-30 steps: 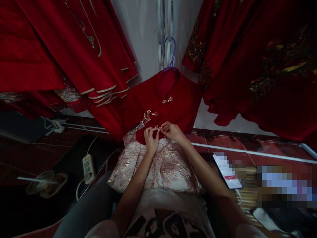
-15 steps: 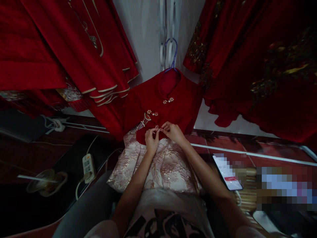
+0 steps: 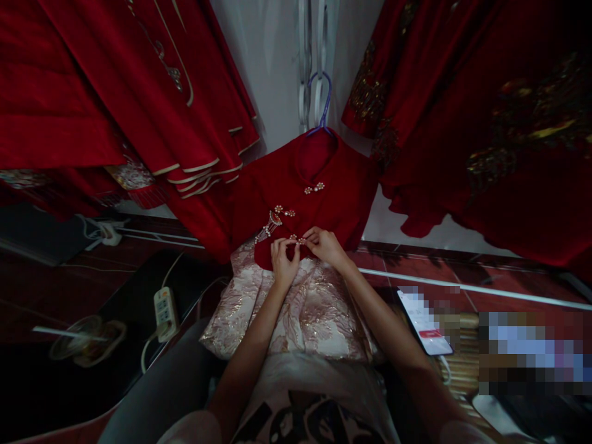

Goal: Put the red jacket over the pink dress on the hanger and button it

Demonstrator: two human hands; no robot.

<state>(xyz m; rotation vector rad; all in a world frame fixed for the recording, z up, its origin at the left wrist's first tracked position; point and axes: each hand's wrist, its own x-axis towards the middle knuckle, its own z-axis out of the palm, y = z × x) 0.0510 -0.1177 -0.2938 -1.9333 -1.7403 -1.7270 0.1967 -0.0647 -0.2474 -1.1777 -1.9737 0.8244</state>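
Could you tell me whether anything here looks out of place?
Mostly no: the left hand and right hand pinch the lowest pearl clasp on the red jacket. One oddity: a clear plastic cup with a straw seems to lie on its side, close to the power strip.

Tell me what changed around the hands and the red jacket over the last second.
Nothing was taken up or let go. The left hand and right hand stay pinched on the lowest pearl clasp of the red jacket, with only tiny finger shifts. The jacket on its blue hanger, the pink brocade fabric, the phone and the power strip lie as before.
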